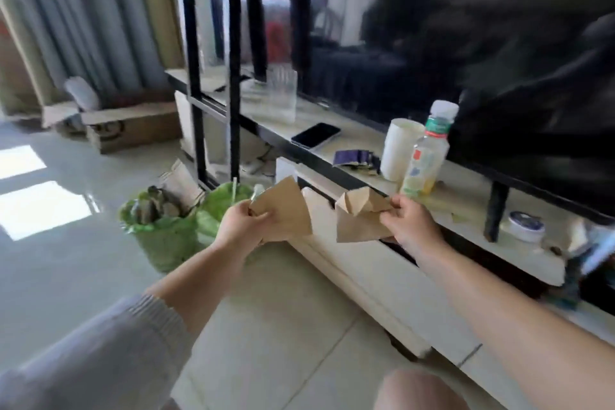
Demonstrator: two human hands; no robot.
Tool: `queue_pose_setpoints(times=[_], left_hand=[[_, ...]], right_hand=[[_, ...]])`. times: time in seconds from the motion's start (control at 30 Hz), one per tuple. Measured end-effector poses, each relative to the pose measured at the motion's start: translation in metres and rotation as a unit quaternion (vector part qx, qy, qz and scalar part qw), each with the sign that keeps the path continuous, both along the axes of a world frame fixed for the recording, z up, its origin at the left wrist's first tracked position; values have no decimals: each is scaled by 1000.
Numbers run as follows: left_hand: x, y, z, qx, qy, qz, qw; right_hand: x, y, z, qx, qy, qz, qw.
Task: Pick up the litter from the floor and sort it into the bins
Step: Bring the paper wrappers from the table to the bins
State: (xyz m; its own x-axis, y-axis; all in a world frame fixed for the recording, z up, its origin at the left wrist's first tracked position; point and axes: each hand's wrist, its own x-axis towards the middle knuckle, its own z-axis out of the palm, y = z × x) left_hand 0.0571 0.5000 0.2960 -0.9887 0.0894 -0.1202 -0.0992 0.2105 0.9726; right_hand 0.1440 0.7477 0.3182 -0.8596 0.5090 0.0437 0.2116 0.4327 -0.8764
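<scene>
My left hand point(240, 222) pinches a flat brown piece of cardboard point(285, 210) by its left edge. My right hand point(408, 223) grips a second, crumpled brown piece of cardboard point(356, 217) by its right side. Both pieces hang in the air in front of the TV stand. Two bins lined with green bags stand on the floor beyond my left hand: the left bin point(159, 236) holds crumpled litter, and the right bin point(222, 201) is partly hidden behind my left hand and the cardboard.
A low white TV stand point(382, 276) runs along the right with a dark TV point(466, 43) on it. On its top stand a plastic bottle point(427, 151), a white cup point(401, 148), a phone point(315, 135) and a dark wrapper point(354, 158). A cardboard box point(133, 130) lies far left.
</scene>
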Motion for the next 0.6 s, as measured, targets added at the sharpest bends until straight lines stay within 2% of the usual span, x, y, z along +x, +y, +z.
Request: queue_pose_setpoints(times=[0.2, 0.47, 0.6], left_hand=[[-37, -127, -8, -19, -12, 108, 994], [-92, -195, -29, 72, -47, 218, 972], [-131, -219, -48, 66, -51, 255, 963]], right_hand=[[-98, -122, -15, 13, -12, 132, 991], [-205, -191, -39, 78, -23, 208, 975], [-259, -214, -66, 106, -23, 226, 968]])
